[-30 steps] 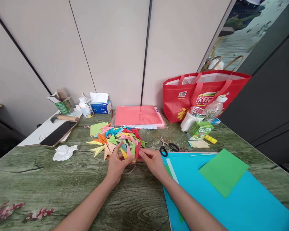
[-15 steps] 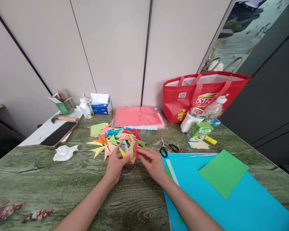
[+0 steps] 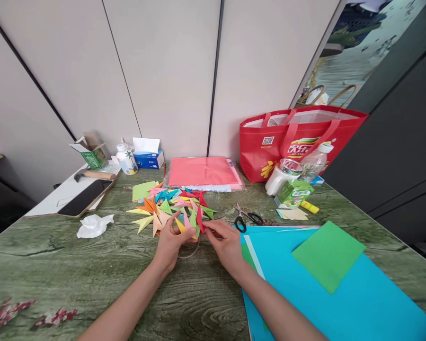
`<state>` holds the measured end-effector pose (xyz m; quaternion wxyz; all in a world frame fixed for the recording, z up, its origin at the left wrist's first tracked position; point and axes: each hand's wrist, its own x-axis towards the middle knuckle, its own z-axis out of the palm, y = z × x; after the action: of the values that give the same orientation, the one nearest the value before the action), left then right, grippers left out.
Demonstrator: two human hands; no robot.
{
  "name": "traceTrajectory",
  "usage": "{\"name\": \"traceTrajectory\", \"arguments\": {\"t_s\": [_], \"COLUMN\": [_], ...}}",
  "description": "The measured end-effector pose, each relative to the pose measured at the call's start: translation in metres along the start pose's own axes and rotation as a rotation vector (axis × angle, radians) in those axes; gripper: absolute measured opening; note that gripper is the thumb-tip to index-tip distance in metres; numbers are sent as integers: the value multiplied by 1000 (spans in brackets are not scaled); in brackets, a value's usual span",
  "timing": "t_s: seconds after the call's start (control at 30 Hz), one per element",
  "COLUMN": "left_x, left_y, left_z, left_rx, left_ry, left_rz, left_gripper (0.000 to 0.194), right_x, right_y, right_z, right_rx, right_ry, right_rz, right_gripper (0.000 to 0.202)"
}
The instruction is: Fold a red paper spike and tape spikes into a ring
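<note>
In the head view, the left hand (image 3: pixel 168 244) is closed to a narrow gap, its thumb and fingers clasping a small cluster of folded paper pieces (image 3: pixel 186 223) in yellow, pink and green. The right hand (image 3: pixel 224 241) has its thumb and fingertips nearly together at the cluster's 3 o'clock side, touching the red folded piece (image 3: pixel 199 219); whether it is firmly pinched, I cannot tell. The cluster sits just above the green wood-grain table (image 3: pixel 135 284). From it, a thin clear loop (image 3: pixel 187 257) curves out at 6 o'clock, and a multicoloured pile of folded paper (image 3: pixel 165 206) spreads at 11. The scissors (image 3: pixel 240 223) lie open at 3 o'clock, the blue sheets (image 3: pixel 305 274) at 4, the red paper pack (image 3: pixel 204 171) at 12, and the crumpled tissue (image 3: pixel 95 226) at 9.
</note>
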<state>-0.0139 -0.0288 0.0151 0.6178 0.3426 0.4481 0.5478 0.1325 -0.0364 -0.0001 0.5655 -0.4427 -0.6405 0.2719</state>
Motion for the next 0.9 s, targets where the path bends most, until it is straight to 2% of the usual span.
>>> {"name": "traceTrajectory", "arguments": {"t_s": [0.27,0.43,0.67,0.9], "left_x": [2,2,2,1], "left_y": [0,-1,-1,-2], "left_z": [-1,-1,-1,-3], "left_rx": [-3,-13,37,57], "left_ry": [18,11,8,-14], "left_rz": [32,38,30,26], "left_gripper": [86,86,88,90], "right_x": [0,1,5,7], "right_y": [0,-2,-3,3], "right_z": [2,1,-2,-1], "right_rx": [-12,-29,88,249], "right_ry": [14,-9,-63,-96], "right_rz": [-135,-155,43,262], "right_gripper": [19,22,8,11]}}
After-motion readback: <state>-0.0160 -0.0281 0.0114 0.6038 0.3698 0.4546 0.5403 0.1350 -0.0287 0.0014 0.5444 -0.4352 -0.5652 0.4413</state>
